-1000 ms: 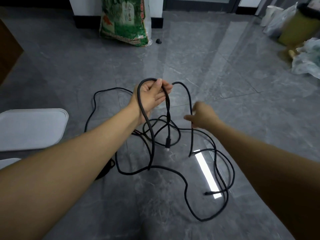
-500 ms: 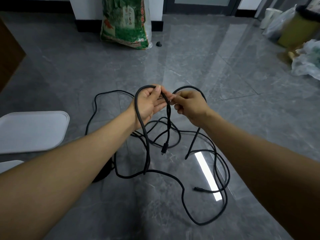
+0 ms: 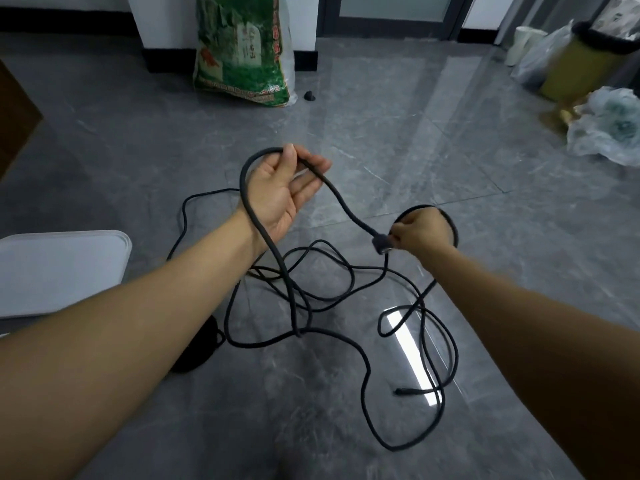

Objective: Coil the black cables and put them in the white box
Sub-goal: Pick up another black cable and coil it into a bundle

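Observation:
Black cables [image 3: 332,336] lie tangled in loose loops on the grey floor. My left hand [image 3: 282,192] is raised palm up, and a thick cable loop passes between its thumb and fingers and runs down past the wrist. My right hand [image 3: 420,233] pinches that cable's plug end [image 3: 380,244], with a further loop arching behind it. A free plug [image 3: 400,391] lies on the floor at the lower right. The white box [image 3: 52,268] sits at the left edge, partly cut off.
A green printed sack [image 3: 242,46] leans against a white pillar at the back. A small black object [image 3: 309,95] lies beside it. A yellow bin [image 3: 581,64] and plastic bags [image 3: 609,133] stand at the back right. A dark bundle [image 3: 201,348] shows under my left forearm.
My right hand has drawn away from the left hand, down and to the right, taking the plug end with it. The cable section between the hands has stretched out. My left fingers have loosened.

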`<state>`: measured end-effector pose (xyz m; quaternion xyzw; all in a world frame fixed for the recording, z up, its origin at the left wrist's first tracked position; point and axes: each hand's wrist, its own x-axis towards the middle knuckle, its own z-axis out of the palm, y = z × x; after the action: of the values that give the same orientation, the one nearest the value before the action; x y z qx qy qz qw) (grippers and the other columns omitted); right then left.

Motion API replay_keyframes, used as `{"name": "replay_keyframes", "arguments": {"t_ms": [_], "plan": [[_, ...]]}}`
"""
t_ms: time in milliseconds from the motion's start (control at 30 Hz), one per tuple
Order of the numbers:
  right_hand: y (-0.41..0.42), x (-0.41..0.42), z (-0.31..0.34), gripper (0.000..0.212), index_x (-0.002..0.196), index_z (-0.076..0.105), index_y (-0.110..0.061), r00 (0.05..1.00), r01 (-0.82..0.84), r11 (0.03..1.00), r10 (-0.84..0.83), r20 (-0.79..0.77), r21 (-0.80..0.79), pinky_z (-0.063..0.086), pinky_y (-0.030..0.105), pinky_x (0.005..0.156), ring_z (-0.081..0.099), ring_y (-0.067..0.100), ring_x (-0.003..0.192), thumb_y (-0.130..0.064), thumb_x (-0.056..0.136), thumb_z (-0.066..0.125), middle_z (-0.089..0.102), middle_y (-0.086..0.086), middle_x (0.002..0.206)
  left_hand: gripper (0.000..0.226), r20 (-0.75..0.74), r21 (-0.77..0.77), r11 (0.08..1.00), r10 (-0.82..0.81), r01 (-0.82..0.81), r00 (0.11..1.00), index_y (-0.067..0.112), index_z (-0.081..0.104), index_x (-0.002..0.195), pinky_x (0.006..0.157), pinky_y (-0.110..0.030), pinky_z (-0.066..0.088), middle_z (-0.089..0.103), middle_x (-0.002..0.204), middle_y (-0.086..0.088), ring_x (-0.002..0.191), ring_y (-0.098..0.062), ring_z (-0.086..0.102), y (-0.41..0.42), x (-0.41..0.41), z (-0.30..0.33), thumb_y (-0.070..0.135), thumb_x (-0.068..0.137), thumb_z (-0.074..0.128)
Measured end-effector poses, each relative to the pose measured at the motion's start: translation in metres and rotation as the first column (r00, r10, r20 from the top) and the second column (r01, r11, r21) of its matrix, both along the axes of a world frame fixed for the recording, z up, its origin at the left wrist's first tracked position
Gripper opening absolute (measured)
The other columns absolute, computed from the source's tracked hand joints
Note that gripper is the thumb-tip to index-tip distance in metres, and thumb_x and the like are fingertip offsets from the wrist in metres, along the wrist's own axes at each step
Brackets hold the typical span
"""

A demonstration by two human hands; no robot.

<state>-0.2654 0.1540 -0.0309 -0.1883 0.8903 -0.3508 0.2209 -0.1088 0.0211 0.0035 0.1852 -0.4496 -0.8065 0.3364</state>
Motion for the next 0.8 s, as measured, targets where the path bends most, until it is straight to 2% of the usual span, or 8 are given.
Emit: {"name": "replay_keyframes", "arguments": {"t_ms": [100,200,300,433,567,633,700,800], "plan": [[-0.005,-0.001,0.003,0.010,0.085,0.065,0.005,0.994,0.080,0.990,-0.071,0.079,-0.120,0.054,0.019,0.064,0.066,0.028,0.087,-0.004,0.084,0.064,0.065,0.026,0.110,0.030,0.191,-0.190,0.982,0.057,-0.020,0.980,0.018,0.053,0.081,0.074,-0.017,0.053,0.065,0.079,0.006,0.078,-0.002,0.067,0.000,0.000,-0.016,0.023,0.103,0.032],[-0.018,0.013,0.005,0.022,0.097,0.062,0.010,0.991,0.014,0.990,0.004,0.131,-0.141,0.055,0.034,0.078,0.066,0.035,0.092,-0.008,0.086,0.063,0.064,0.030,0.107,0.027,0.288,-0.449,0.893,0.154,-0.009,0.945,0.019,0.057,0.079,0.072,-0.017,0.051,0.061,0.080,0.003,0.074,0.001,0.063,-0.002,-0.002,-0.024,0.020,0.100,0.041],[-0.031,0.031,0.010,0.033,0.090,0.061,0.015,0.981,-0.061,0.975,0.097,0.166,-0.213,0.052,0.028,0.059,0.061,0.022,0.060,-0.015,0.097,0.049,0.062,0.024,0.080,0.022,0.299,-0.560,0.828,0.239,-0.033,0.924,0.016,0.061,0.075,0.077,-0.022,0.051,0.059,0.074,0.004,0.065,0.003,0.057,-0.003,-0.008,-0.026,0.009,0.095,0.052],[-0.044,0.045,0.014,0.027,0.076,0.054,0.001,0.942,-0.041,0.934,0.155,0.299,-0.355,0.048,0.018,0.042,0.052,0.020,0.051,-0.012,0.098,0.045,0.051,0.010,0.064,0.021,0.405,-0.753,0.658,0.437,0.022,0.803,0.009,0.069,0.083,0.064,-0.028,0.044,0.059,0.070,-0.001,0.065,-0.010,0.051,-0.007,-0.016,-0.024,0.023,0.093,0.057],[-0.043,0.042,0.020,0.028,0.075,0.052,-0.002,0.734,0.146,0.881,0.208,0.647,-0.450,0.053,0.024,0.053,0.056,0.026,0.064,-0.014,0.098,0.042,0.054,0.013,0.070,0.022,0.488,-0.743,0.668,0.496,0.043,0.718,0.008,0.071,0.082,0.067,-0.034,0.047,0.065,0.075,-0.010,0.069,-0.015,0.054,-0.018,-0.025,-0.014,0.025,0.091,0.060],[-0.037,0.034,0.026,0.037,0.078,0.058,-0.001,0.655,0.144,0.874,0.269,0.707,-0.465,0.053,0.026,0.063,0.065,0.023,0.070,-0.025,0.099,0.039,0.065,0.012,0.073,0.020,0.523,-0.728,0.684,0.514,0.044,0.680,0.010,0.069,0.079,0.065,-0.032,0.044,0.060,0.074,-0.008,0.069,-0.017,0.052,-0.026,-0.031,-0.005,0.024,0.091,0.060],[-0.034,0.027,0.038,0.048,0.076,0.061,-0.006,0.658,0.108,0.875,0.293,0.694,-0.472,0.051,0.023,0.060,0.064,0.015,0.060,-0.039,0.099,0.036,0.065,0.004,0.063,0.019,0.558,-0.694,0.720,0.524,0.016,0.643,0.009,0.070,0.083,0.068,-0.030,0.044,0.059,0.076,-0.006,0.071,-0.018,0.052,-0.032,-0.036,0.010,0.023,0.091,0.060],[-0.032,0.022,0.071,0.043,0.071,0.058,-0.013,0.727,0.119,0.853,0.274,0.629,-0.509,0.034,0.018,0.047,0.040,0.008,0.042,-0.039,0.098,0.039,0.046,-0.005,0.047,0.022,0.624,-0.625,0.780,0.481,0.023,0.616,0.005,0.071,0.093,0.075,-0.030,0.045,0.061,0.082,-0.005,0.077,-0.017,0.055,-0.033,-0.037,0.047,0.023,0.092,0.060]]}}
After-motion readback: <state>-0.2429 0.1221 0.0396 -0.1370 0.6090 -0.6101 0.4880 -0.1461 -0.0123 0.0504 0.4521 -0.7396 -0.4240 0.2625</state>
